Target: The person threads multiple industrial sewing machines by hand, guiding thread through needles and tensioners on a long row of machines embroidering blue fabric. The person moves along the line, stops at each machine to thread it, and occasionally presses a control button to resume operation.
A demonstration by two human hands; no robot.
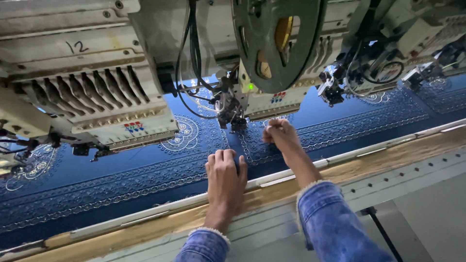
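Right hand (279,133) pinched shut on what looks like a fine thread, left hand (225,177) pressed flat and empty on the blue fabric (121,179).

Nearest, denim sleeves cross the worn wooden rail (340,170); beyond it the stretched cloth carries pale embroidered borders, and the pinch sits just under the embroidery head (238,109). Working well here likely means keeping the cloth steady and the fingers clear of the needles.

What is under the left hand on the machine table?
The left hand lies flat on blue cloth with pale stitched patterns, its wrist over the pale frame bar. The pattern directly under the palm is covered, so it cannot be seen.
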